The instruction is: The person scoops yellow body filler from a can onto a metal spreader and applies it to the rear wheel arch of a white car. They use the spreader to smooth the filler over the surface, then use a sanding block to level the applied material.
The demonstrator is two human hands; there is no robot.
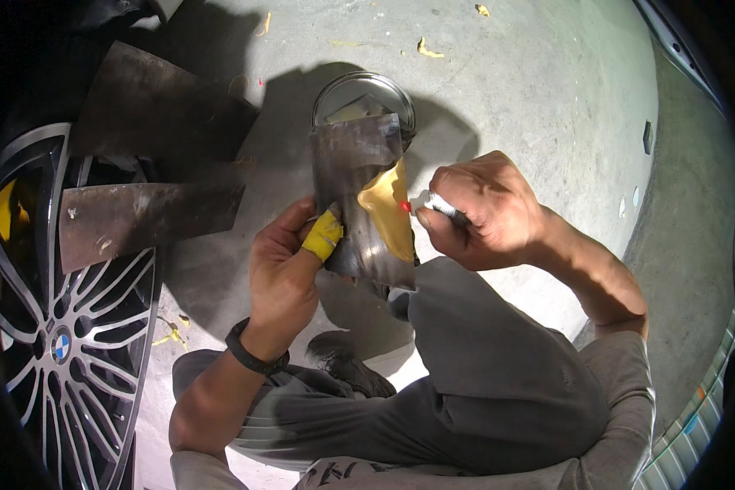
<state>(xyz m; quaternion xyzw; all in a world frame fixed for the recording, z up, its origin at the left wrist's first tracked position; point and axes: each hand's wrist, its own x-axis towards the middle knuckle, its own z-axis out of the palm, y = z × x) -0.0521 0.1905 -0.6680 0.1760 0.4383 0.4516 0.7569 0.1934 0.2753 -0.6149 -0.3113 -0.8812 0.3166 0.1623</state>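
1. The ground is a bare grey concrete floor (531, 90), lit hard enough that the person's shadow falls dark across it. A few small yellow scraps (429, 51) lie scattered near the top edge.
2. At the left stands a car wheel (73, 343) with silver spokes, and a bit of yellow shows behind them. Two dark, rusty metal sheets (151, 214) lean against the wheel, one above the other.
3. A round metal tin (365, 96) sits open on the floor, straight ahead of the hands. Its rim shines, but what is in it cannot be told, since the held board covers part of it.
4. The left hand (284, 265) grips a dark, curved mixing board (358, 155) by its lower left edge. The thumb, smeared yellow, presses on the face and the fingers curl behind.
5. On the board lies a patch of tan-yellow putty (388, 214), just to the right of the thumb but apart from it. A small red dot (405, 207) sits on the putty.
6. The right hand (486, 211) is closed around a small white tube (443, 205), whose tip points at the red dot, just beside the board's right edge.
7. A black wristband (253, 353) circles the left wrist. Grey trousers (498, 384) and a dark shoe (347, 363) fill the lower part of the view.
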